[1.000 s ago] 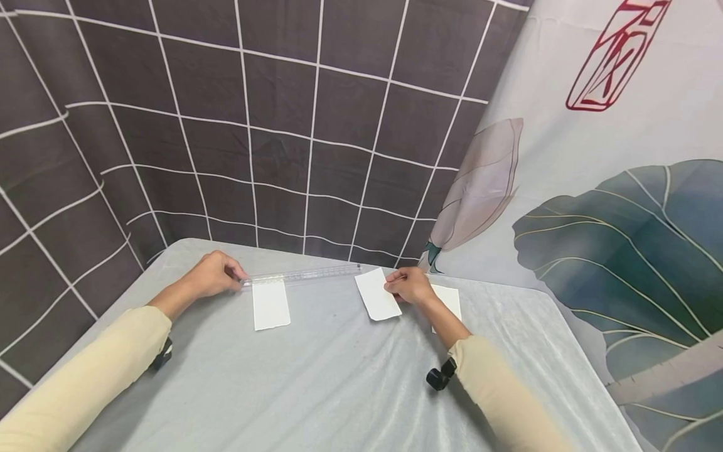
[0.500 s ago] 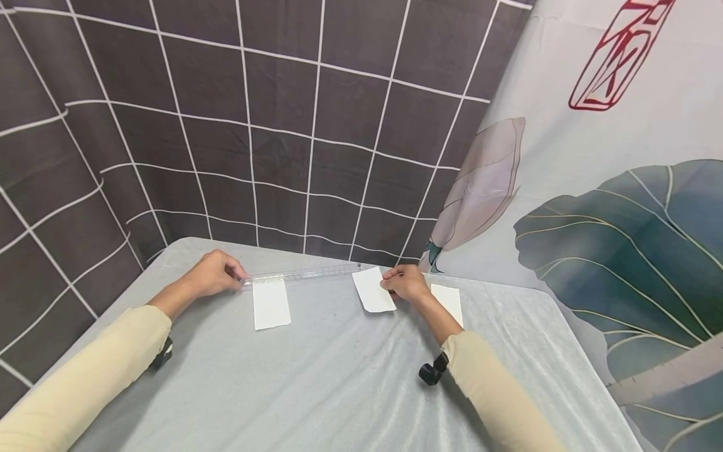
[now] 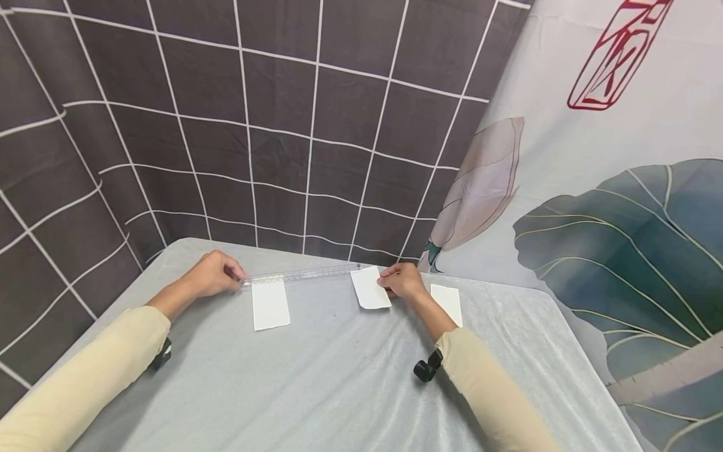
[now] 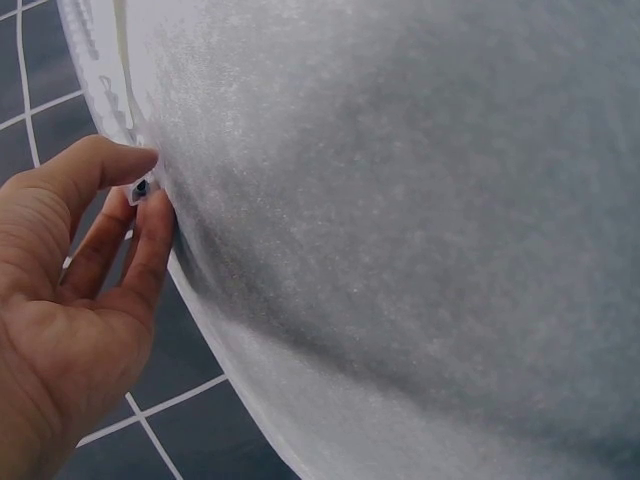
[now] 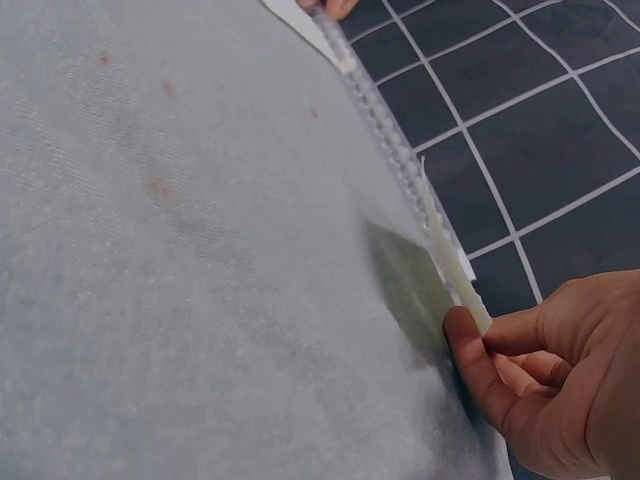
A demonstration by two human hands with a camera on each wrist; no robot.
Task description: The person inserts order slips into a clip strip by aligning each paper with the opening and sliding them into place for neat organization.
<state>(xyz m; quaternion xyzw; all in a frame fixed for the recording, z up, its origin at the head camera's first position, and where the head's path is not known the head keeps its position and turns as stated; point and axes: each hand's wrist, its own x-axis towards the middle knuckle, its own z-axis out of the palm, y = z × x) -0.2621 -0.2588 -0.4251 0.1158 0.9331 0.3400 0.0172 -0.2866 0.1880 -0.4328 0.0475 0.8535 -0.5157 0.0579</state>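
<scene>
A clear plastic ruler (image 3: 316,274) lies along the back of the table. My left hand (image 3: 213,274) pinches its left end; in the left wrist view, thumb and fingers close around the ruler's tip (image 4: 141,188). Under the ruler near that hand is the top of a white paper card (image 3: 270,307). Between thumb and fingers, my right hand (image 3: 403,281) pinches a second paper card (image 3: 369,289) by its right edge, at the ruler's right end. The right wrist view shows this held card (image 5: 450,255) edge-on, tilted above the cloth and casting a shadow.
A third white card (image 3: 448,302) lies right of the held one, partly behind the right forearm. Pale grey cloth (image 3: 316,383) covers the table. Dark gridded fabric (image 3: 282,144) hangs behind it, and a lotus-print curtain (image 3: 565,157) hangs at the right.
My right hand has shifted slightly left and back with its card, bringing it closer over the ruler's right end. The left hand, the ruler and the other cards stay put.
</scene>
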